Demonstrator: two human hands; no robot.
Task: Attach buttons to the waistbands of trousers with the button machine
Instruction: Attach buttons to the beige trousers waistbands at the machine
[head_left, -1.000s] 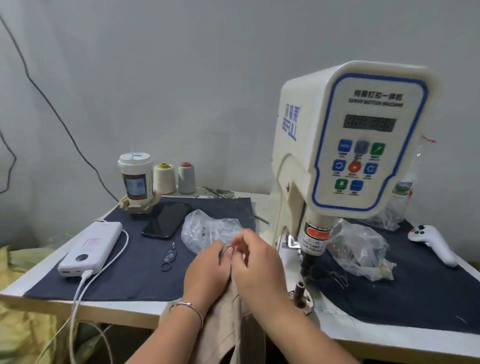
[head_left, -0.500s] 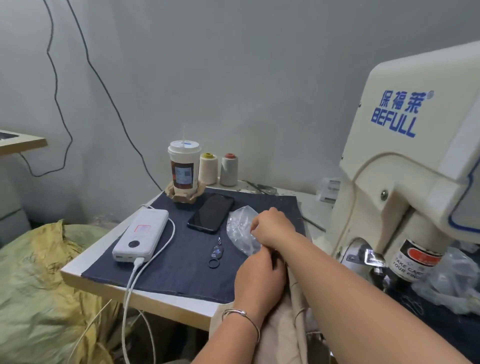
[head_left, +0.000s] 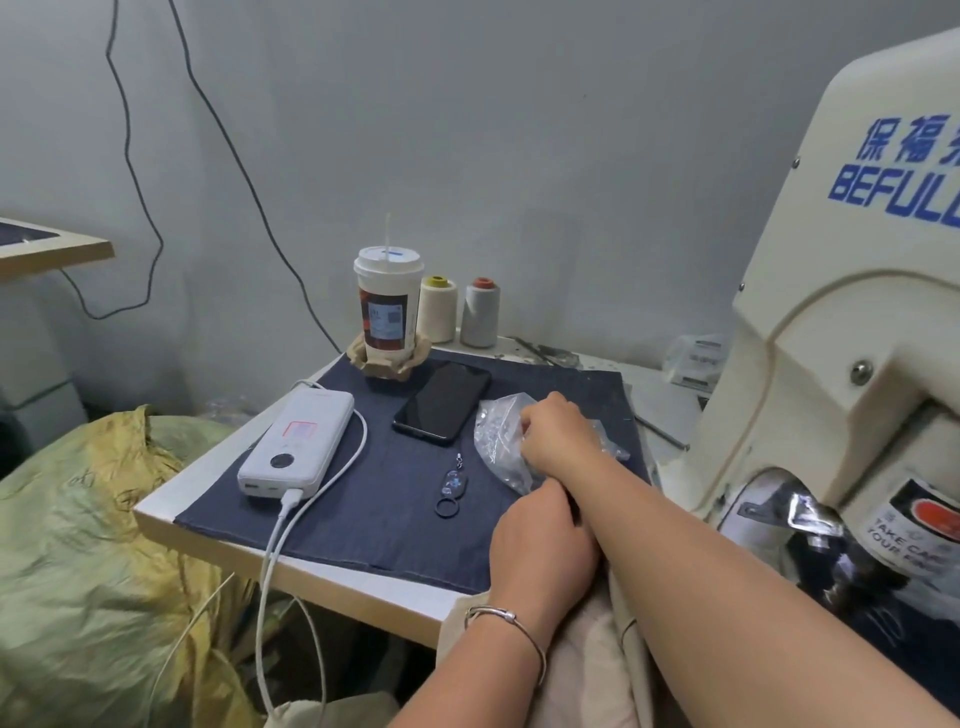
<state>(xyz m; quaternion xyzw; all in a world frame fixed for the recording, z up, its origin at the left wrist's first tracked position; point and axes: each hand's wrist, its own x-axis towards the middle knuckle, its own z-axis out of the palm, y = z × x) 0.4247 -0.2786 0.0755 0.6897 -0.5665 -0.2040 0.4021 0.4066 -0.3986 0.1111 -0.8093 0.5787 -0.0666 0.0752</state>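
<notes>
Since the earlier frame our right hand (head_left: 555, 435) has pushed further into the clear plastic bag of buttons (head_left: 500, 441) on the worktop (head_left: 363, 592), fingers curled inside. Our left hand (head_left: 540, 551) grips the beige trousers (head_left: 582, 670) at the near edge.

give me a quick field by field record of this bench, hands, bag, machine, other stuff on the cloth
right hand: right hand reaches into the clear plastic bag, fingers hidden
left hand: left hand grips the beige trousers at the table edge
machine: button machine at right, nothing under its head visible
on dark cloth: power bank with cable plugged in, phone face up, key ring
back edge: lidded cup, two thread spools
</notes>
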